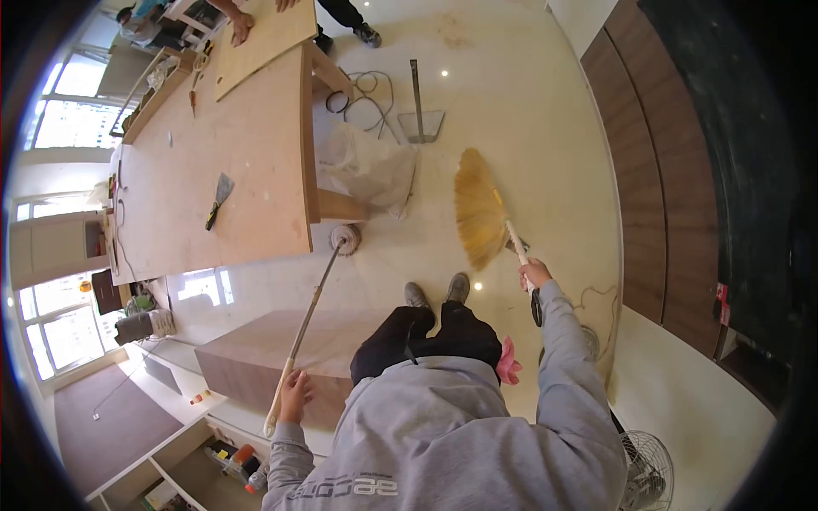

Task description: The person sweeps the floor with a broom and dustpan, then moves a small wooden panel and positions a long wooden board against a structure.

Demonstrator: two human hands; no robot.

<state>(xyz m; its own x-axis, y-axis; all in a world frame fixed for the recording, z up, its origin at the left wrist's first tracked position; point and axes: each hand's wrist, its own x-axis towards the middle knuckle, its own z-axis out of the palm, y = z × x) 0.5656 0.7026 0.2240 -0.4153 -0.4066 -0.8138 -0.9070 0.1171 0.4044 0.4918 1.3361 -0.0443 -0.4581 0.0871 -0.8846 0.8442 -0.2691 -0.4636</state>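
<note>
My right hand is closed around the pale handle of a broom. Its wide, yellow, fan-shaped bristles spread over the floor ahead of my shoes. On the other side, my left hand has curled fingers against the upper part of a mop's long pole and appears to hold it. The pole slants away to a round mop head on the floor beside the table. A long-handled dustpan stands farther off on the tiles.
A wooden worktable at left carries a scraper and a board under another person's hand. Beside it lie a clear plastic bag and a coiled cable. A brown box-like unit and a fan are near me.
</note>
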